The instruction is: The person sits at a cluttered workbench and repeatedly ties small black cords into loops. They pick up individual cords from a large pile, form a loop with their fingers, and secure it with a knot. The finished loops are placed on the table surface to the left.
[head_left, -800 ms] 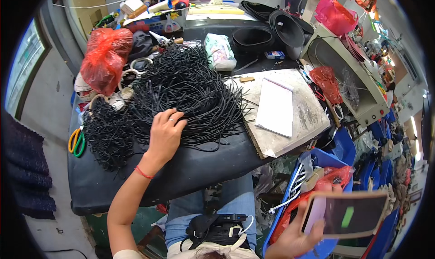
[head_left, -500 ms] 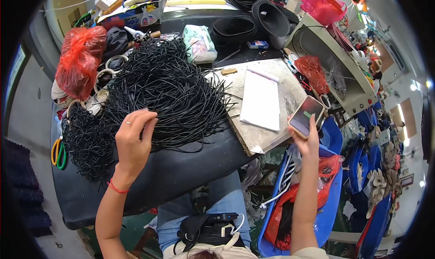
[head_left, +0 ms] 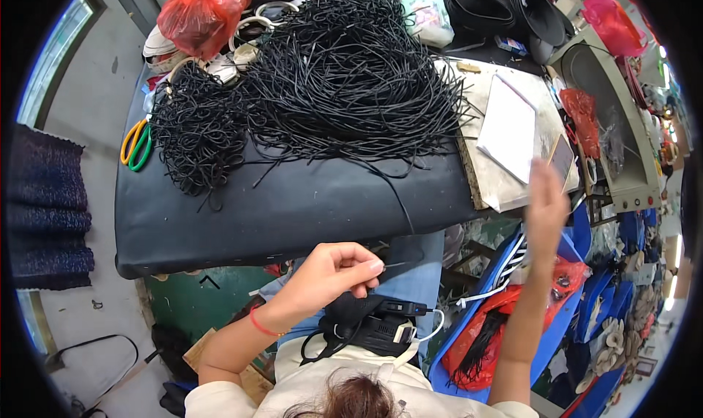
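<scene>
A: Where is the camera?

B: One view only, worn on the person's head, looking steeply down through a wide fisheye lens.

A: How close?

B: Near. The person's own hair sits at the bottom edge, the black table fills the middle, and straight edges bend toward the dark round rim.

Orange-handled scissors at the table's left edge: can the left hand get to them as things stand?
Probably yes. The scissors lie in the open beside the cord pile, and bare table lies between, though the left hand pinches a cord end.
</scene>
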`<state>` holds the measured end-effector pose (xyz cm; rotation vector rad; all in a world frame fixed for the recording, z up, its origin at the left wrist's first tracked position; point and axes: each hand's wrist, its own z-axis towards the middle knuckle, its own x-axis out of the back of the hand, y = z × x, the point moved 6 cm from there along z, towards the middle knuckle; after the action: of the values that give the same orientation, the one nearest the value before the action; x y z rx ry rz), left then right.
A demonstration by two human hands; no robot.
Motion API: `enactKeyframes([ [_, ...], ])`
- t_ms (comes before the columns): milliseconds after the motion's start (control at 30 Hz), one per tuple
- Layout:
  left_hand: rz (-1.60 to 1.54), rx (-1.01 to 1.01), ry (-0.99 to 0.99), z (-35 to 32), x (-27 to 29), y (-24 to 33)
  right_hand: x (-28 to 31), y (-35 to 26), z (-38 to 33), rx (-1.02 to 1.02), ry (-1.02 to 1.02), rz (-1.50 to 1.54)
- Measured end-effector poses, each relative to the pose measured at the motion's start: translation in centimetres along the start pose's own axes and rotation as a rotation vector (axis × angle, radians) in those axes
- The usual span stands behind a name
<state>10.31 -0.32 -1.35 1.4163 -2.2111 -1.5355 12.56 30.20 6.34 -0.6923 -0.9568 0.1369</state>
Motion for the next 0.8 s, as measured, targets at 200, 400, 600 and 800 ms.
enactKeyframes([
  [200, -0.339, 0.067, -0.064, 0.2, 0.9, -1.2, -7.4, -12.3, -9.6, 0.365, -0.634, 0.342],
  [400, -0.108, 0.061, -0.156, -1.3, 2.3, -2.1, -8.3, -12.5, -8.8, 0.331, -0.625, 0.321],
  [600, -0.247, 0.006, -0.055, -0.7, 2.4, -2.5, -8.5, -11.3, -6.9, 0.229, -0.203, 0.117],
  [800, -0.607, -0.11, 0.147, 1.2, 2.7, -4.3, -11.9, -13.7, -10.4, 0.137, -0.406, 0.331],
])
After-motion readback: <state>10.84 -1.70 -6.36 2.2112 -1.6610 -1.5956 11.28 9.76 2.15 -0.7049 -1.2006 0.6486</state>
